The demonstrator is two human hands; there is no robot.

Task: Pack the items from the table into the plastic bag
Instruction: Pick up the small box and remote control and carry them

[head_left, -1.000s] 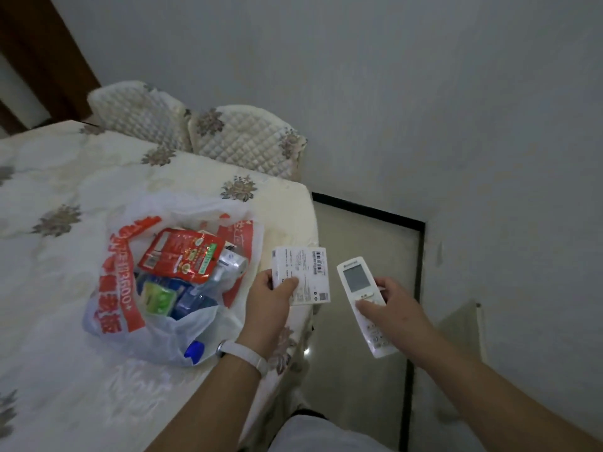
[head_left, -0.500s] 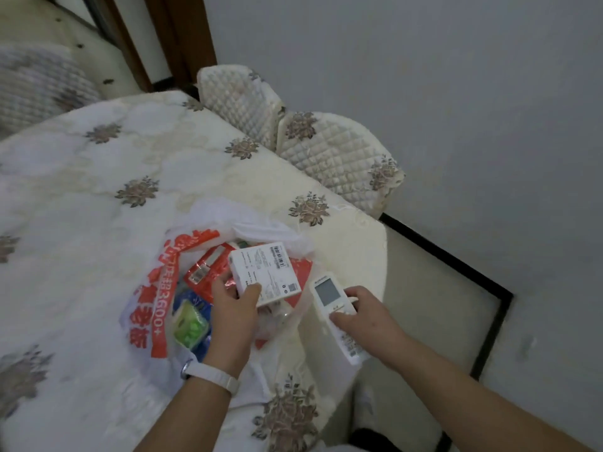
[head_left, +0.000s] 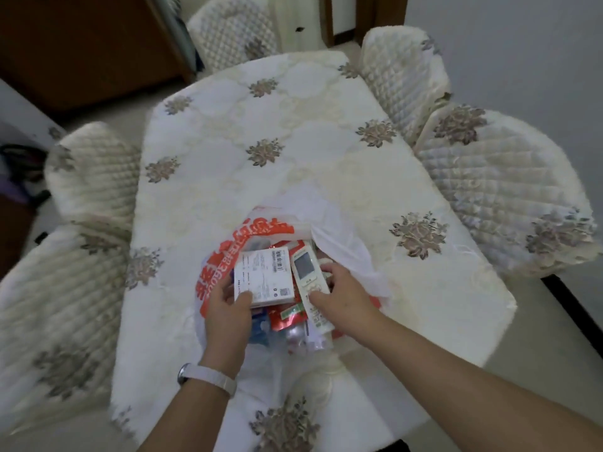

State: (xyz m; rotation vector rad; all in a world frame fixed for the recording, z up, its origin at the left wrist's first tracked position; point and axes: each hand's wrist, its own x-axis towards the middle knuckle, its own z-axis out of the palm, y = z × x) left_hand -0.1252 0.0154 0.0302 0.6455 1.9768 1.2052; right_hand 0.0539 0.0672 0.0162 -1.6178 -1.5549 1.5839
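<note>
Two hands are holding a box and a remote over the open plastic bag.

The left hand (head_left: 228, 308) is keeping its grip clamped on a white box (head_left: 263, 276), thumb lying on the printed face, while the right hand (head_left: 342, 298) is gripping a white remote control (head_left: 310, 282) just beside it at 3 o'clock. Both are sitting over the mouth of the red-and-white plastic bag (head_left: 228, 252), which is lying on the desk (head_left: 261, 132) toward 6 o'clock, with a red packet (head_left: 287, 316) showing inside. Quilted chairs (head_left: 499, 187) are standing around the desk.
</note>
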